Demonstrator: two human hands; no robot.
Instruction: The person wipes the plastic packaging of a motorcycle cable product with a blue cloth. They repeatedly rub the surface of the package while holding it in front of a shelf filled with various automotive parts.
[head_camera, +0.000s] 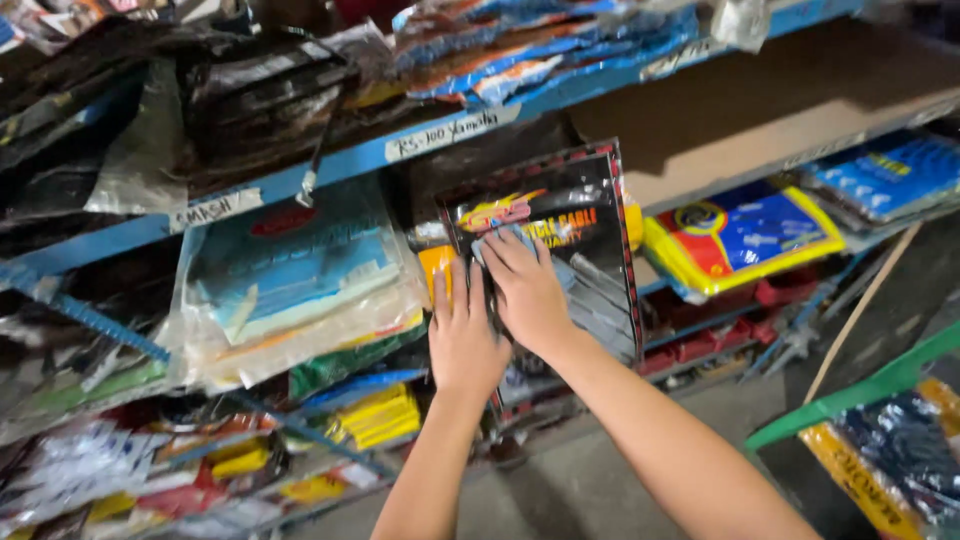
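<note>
A flat black plastic packet (580, 215) with a red dotted border and coiled grey cable inside stands upright against the blue shelf (350, 160). My left hand (462, 335) grips its lower left edge, fingers pointing up. My right hand (527, 290) presses a small pale blue cloth (500, 243) against the packet's front, fingers spread over it. Both forearms reach in from the bottom of the view.
Clear-bagged blue and white packets (300, 280) lie left of the hands. Yellow and blue packets (745, 235) sit on the shelf to the right. Dark bagged goods fill the top shelf (250, 90). A green rack (880, 385) stands at the lower right above the concrete floor.
</note>
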